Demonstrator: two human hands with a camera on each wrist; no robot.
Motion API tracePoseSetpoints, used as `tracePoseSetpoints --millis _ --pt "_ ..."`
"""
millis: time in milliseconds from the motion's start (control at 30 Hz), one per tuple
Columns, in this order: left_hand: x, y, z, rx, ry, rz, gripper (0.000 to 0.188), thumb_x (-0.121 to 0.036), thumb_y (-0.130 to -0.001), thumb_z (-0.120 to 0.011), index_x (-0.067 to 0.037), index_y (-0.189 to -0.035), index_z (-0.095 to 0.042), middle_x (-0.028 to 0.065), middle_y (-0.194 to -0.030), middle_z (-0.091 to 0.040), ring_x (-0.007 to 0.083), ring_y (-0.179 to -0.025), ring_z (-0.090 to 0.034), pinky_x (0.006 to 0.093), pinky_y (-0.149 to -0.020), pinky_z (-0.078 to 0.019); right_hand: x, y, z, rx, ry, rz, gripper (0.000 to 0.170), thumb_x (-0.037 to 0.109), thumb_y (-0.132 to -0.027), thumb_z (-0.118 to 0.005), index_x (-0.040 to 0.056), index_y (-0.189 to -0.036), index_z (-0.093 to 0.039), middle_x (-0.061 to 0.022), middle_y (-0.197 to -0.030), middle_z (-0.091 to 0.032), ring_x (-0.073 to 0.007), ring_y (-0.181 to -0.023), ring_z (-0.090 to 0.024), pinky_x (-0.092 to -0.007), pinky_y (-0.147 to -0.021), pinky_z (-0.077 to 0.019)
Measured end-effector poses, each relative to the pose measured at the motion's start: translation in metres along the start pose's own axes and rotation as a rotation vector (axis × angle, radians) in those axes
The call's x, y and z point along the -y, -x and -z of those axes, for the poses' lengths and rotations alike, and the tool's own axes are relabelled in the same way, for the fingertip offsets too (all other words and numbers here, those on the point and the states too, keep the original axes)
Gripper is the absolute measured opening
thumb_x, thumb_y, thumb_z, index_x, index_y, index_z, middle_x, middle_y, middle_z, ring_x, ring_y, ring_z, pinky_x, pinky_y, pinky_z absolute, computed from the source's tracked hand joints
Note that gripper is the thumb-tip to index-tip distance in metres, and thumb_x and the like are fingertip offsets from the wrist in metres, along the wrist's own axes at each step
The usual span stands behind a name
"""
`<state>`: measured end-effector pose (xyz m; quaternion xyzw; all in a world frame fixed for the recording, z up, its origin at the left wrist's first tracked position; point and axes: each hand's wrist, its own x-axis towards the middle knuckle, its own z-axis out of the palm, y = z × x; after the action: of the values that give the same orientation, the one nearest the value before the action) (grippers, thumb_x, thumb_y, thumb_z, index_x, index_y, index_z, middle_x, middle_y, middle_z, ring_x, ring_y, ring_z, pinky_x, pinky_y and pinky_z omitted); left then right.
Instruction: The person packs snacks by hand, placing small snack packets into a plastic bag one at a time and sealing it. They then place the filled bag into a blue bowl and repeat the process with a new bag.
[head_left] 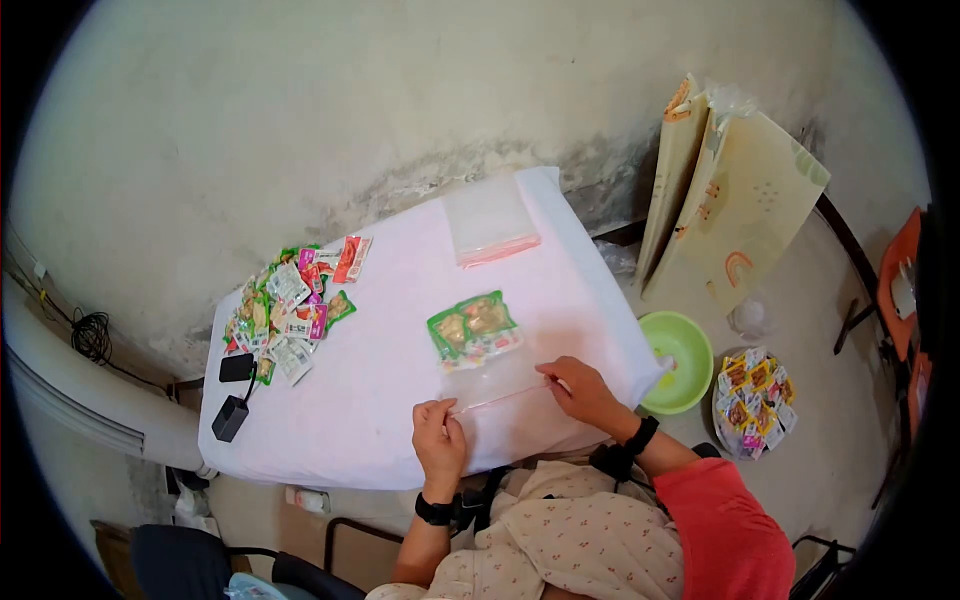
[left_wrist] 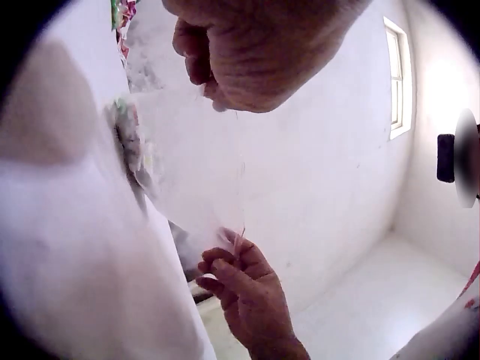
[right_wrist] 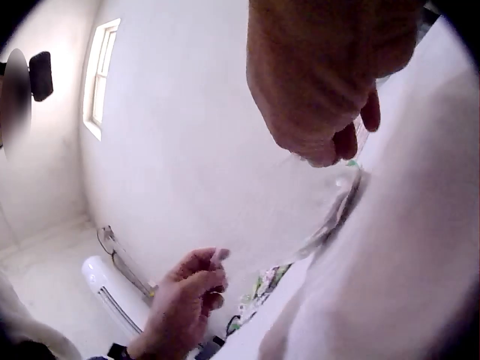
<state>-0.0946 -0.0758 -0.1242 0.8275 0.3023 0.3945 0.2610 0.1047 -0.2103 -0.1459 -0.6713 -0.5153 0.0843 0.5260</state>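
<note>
A clear plastic zip bag (head_left: 492, 383) with a reddish strip along its near edge stretches between my two hands. My left hand (head_left: 438, 440) pinches the left end of that edge, and my right hand (head_left: 583, 392) pinches the right end. Green-edged snack packets (head_left: 475, 328) with tan contents lie at the bag's far end, on the white-covered table (head_left: 370, 400). Seen from the left wrist, my right hand (left_wrist: 253, 296) holds its corner between thumb and fingers. The right wrist view shows my left hand (right_wrist: 184, 300) with thumb and fingertips together.
A heap of mixed snack packets (head_left: 285, 305) covers the table's left part, near a black device (head_left: 231, 418). Flat clear bags (head_left: 490, 220) lie at the back. Beside the table on the floor stand a green basin (head_left: 680, 365), a container of yellow packets (head_left: 757, 400) and folded mats (head_left: 735, 200).
</note>
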Motion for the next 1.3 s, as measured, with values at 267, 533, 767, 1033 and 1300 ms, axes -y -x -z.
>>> tracePoseSetpoints --millis 267,533,767,1033,1300 --pt "0.007 0.009 0.01 0.037 0.052 0.008 0.032 0.006 -0.071 -0.055 -0.003 -0.101 -0.06 0.0145 -0.09 -0.055 0.0264 -0.08 -0.055 0.032 -0.066 -0.0465 -0.002 -0.011 0.009 -0.013 0.16 0.202 0.011 0.002 -0.071 -0.064 0.0072 -0.08 -0.062 -0.0081 -0.083 -0.058 -0.0264 -0.081 -0.057 -0.0354 -0.07 -0.0469" --pt "0.04 0.002 0.004 0.074 -0.076 -0.331 0.026 0.002 -0.071 -0.063 -0.004 -0.096 -0.062 0.0122 -0.092 -0.059 0.027 -0.08 -0.057 0.0333 -0.066 -0.0479 -0.003 -0.018 0.011 -0.021 0.063 0.212 0.011 0.002 -0.074 -0.063 0.0054 -0.084 -0.062 -0.0082 -0.089 -0.062 -0.0262 -0.084 -0.058 -0.0342 -0.072 -0.0484" --pt "0.005 -0.083 0.02 -0.115 0.277 -0.063 0.004 -0.001 -0.079 -0.062 -0.001 -0.082 -0.065 0.0071 -0.079 -0.061 0.0128 -0.067 -0.054 0.0222 -0.057 -0.042 0.027 -0.091 0.039 -0.104 -0.103 0.284 0.01 0.004 -0.079 -0.062 0.0036 -0.088 -0.062 -0.0087 -0.085 -0.062 -0.0228 -0.079 -0.059 -0.0301 -0.072 -0.047" --pt "-0.009 -0.083 0.024 -0.001 0.585 0.254 0.007 -0.004 -0.084 -0.059 0.001 -0.088 -0.063 0.0005 -0.078 -0.057 0.0069 -0.072 -0.051 0.0199 -0.066 -0.0421 0.019 -0.09 0.035 0.038 -0.542 -0.163 0.011 0.009 -0.085 -0.059 0.0002 -0.092 -0.059 -0.0009 -0.08 -0.059 -0.0069 -0.075 -0.054 -0.0218 -0.07 -0.0443" --pt "-0.002 -0.066 0.02 -0.041 0.464 0.199 0.009 -0.006 -0.084 -0.06 -0.001 -0.09 -0.065 0.0021 -0.078 -0.055 0.0089 -0.073 -0.05 0.0211 -0.064 -0.0405 0.022 -0.076 0.035 0.068 -0.554 -0.214 0.01 0.005 -0.086 -0.057 0.0001 -0.094 -0.058 -0.0012 -0.083 -0.059 -0.0071 -0.078 -0.055 -0.0218 -0.072 -0.0452"
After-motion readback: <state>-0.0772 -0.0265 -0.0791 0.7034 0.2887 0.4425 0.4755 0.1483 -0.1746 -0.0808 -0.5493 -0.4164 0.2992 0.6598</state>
